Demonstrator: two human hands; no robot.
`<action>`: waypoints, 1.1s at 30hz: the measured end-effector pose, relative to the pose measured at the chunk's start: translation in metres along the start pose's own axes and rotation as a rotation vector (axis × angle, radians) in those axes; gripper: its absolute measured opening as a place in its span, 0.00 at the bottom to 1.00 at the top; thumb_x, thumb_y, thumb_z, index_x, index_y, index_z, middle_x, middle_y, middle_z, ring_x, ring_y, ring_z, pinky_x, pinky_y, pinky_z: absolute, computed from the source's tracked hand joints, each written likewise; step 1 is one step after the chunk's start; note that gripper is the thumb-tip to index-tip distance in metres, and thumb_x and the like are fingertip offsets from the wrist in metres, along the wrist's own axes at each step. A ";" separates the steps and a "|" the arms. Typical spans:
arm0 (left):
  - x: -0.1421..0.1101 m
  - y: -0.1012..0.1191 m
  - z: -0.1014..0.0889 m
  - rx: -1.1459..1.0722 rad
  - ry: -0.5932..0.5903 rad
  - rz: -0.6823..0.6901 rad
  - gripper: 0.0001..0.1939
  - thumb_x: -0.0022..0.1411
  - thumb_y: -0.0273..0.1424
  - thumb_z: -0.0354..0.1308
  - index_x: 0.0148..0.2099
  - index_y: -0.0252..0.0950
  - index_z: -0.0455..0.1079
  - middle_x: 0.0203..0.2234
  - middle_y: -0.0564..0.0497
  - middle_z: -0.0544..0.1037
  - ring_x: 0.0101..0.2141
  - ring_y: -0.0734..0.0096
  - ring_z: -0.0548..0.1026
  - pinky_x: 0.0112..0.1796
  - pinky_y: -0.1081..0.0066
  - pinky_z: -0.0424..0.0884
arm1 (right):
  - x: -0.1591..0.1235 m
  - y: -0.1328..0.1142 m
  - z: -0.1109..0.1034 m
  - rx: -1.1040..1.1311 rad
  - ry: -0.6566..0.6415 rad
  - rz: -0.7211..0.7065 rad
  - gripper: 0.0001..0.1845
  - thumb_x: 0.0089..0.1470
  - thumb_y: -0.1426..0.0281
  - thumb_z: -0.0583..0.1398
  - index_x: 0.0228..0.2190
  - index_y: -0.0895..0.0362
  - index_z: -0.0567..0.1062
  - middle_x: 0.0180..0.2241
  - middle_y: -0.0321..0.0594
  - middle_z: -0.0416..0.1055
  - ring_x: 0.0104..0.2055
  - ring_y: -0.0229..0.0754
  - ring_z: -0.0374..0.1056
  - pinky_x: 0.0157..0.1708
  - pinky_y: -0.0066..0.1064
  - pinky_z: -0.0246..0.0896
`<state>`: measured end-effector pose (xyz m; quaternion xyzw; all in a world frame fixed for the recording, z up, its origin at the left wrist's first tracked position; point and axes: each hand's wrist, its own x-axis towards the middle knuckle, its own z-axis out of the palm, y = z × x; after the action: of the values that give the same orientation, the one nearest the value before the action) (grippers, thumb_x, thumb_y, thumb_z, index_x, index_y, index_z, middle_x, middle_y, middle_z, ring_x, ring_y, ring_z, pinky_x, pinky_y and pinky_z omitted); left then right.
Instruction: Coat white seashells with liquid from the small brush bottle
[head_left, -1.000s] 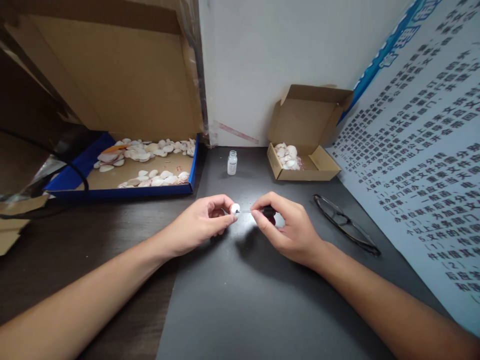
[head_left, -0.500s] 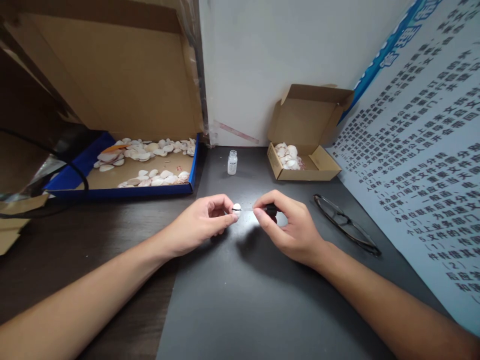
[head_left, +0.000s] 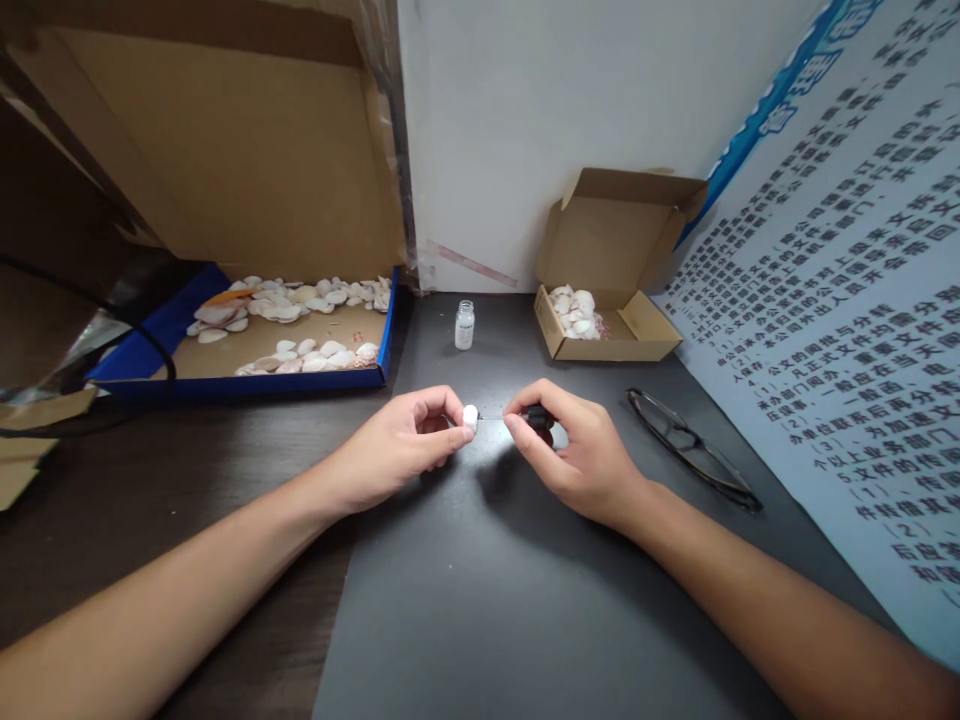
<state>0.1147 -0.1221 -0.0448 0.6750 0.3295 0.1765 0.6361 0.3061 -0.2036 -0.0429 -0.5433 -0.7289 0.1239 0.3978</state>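
My left hand (head_left: 401, 445) pinches a small white shell (head_left: 470, 415) between thumb and fingers, just above the dark desk (head_left: 480, 590). My right hand (head_left: 574, 450) grips a black-capped applicator brush (head_left: 534, 418) whose thin tip points left and touches the shell. Both hands sit close together at the middle of the desk. Behind them stands a small clear bottle (head_left: 465, 325) without its cap.
A blue-rimmed cardboard tray (head_left: 247, 378) with several shells lies at the back left under a raised box flap. A small open carton (head_left: 607, 340) of shells stands at the back right. Black glasses (head_left: 694, 450) lie to the right, beside a printed poster (head_left: 840, 330).
The shell has been turned slightly in my left fingers and the brush tip has shifted a little along it. Both arms stay in place.
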 end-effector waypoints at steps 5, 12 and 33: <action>-0.001 -0.002 -0.001 0.005 -0.013 0.001 0.12 0.59 0.38 0.60 0.34 0.35 0.63 0.21 0.59 0.63 0.22 0.80 0.61 0.24 0.77 0.56 | -0.001 -0.001 0.001 0.025 -0.009 0.013 0.05 0.59 0.69 0.57 0.33 0.57 0.70 0.27 0.35 0.69 0.27 0.32 0.63 0.28 0.23 0.57; -0.002 -0.001 0.000 0.009 -0.008 -0.014 0.13 0.58 0.38 0.60 0.34 0.35 0.61 0.22 0.59 0.64 0.22 0.80 0.61 0.23 0.77 0.55 | -0.003 -0.003 0.000 0.024 -0.006 0.060 0.08 0.60 0.67 0.56 0.33 0.57 0.72 0.28 0.37 0.71 0.28 0.34 0.64 0.27 0.23 0.55; -0.001 0.001 0.001 -0.001 0.002 0.000 0.13 0.59 0.37 0.60 0.33 0.35 0.61 0.21 0.59 0.63 0.22 0.81 0.61 0.24 0.78 0.57 | 0.002 0.000 0.000 -0.099 -0.152 0.232 0.08 0.58 0.67 0.54 0.29 0.56 0.67 0.20 0.29 0.62 0.21 0.31 0.54 0.24 0.24 0.47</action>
<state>0.1150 -0.1237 -0.0437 0.6747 0.3300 0.1772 0.6360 0.3062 -0.2016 -0.0418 -0.6319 -0.6943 0.1737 0.2974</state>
